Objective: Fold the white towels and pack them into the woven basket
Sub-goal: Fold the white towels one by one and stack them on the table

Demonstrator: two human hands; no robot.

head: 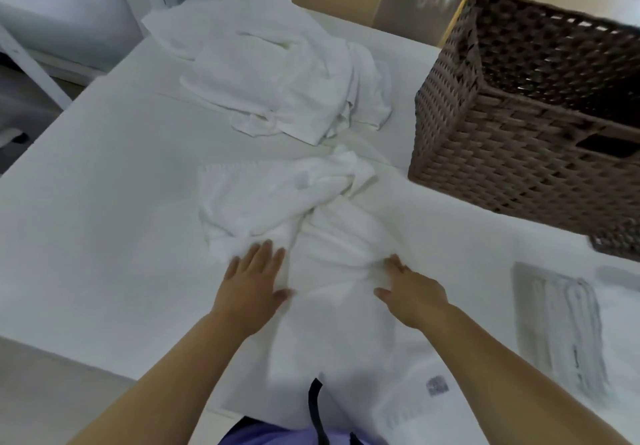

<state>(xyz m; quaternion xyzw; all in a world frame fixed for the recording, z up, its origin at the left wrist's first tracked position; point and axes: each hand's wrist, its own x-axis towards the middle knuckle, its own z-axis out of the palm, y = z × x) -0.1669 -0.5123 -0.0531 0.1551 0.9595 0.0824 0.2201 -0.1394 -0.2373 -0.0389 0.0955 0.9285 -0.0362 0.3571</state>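
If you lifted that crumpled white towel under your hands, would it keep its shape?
Probably not: the towel lies bunched in soft folds, so it would likely droop. Pushed, it would probably wrinkle rather than slide, as creases gather between the left hand and right hand.

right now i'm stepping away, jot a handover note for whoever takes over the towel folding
Hands: left hand and right hand both open, pressed flat on the near towel.
Near towel: crumpled on the table.
Towel pile: behind it, unfolded.
Woven basket: to the right, no towel visible inside.
Done: nothing folded or packed yet.
Left: fold every towel and pack them into the basket.
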